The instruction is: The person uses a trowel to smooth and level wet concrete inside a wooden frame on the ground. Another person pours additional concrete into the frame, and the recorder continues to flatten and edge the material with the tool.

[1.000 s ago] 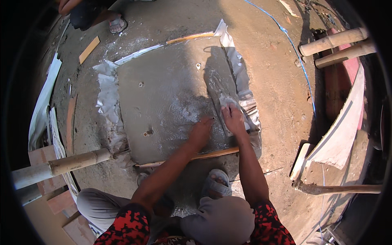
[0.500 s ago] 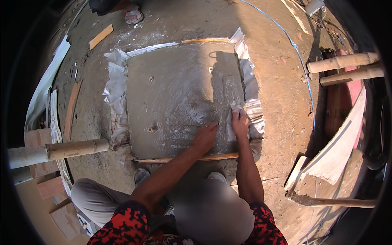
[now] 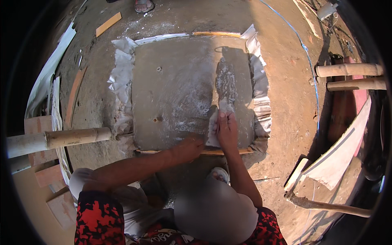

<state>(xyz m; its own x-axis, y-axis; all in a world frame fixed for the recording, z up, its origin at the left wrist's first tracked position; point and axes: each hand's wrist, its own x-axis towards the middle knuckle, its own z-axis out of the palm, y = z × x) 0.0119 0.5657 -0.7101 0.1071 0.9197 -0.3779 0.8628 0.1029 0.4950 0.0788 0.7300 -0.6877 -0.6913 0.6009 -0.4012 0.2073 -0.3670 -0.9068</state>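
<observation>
A square slab of wet grey cement [image 3: 171, 94] lies in front of me, framed by thin strips and crumpled silvery sheeting. My right hand [image 3: 227, 128] is closed around a flat, cement-smeared smoothing tool [image 3: 212, 130], held against the slab's right part. Beyond the fingers, a rough, wet, streaked patch [image 3: 226, 83] runs away from me. My left hand [image 3: 191, 147] is low over the slab's near edge, its fingers curled in shadow; what they hold, if anything, is hidden. Two short pipe stubs, a far one [image 3: 159, 69] and a near one [image 3: 157, 119], stick up on the slab's left side.
Bamboo poles jut in from the left [image 3: 77, 135] and right [image 3: 349, 70]. A blue rope [image 3: 305, 48] crosses the dirt floor on the right, near a curved pale board [image 3: 337, 151]. Another person's sandaled foot [image 3: 144, 5] stands at the far edge. Wooden strips lie left.
My right hand has moved left and slightly nearer with the flat tool. My left hand has drawn back from the slab's right part to its near edge. The view has shifted slightly.
</observation>
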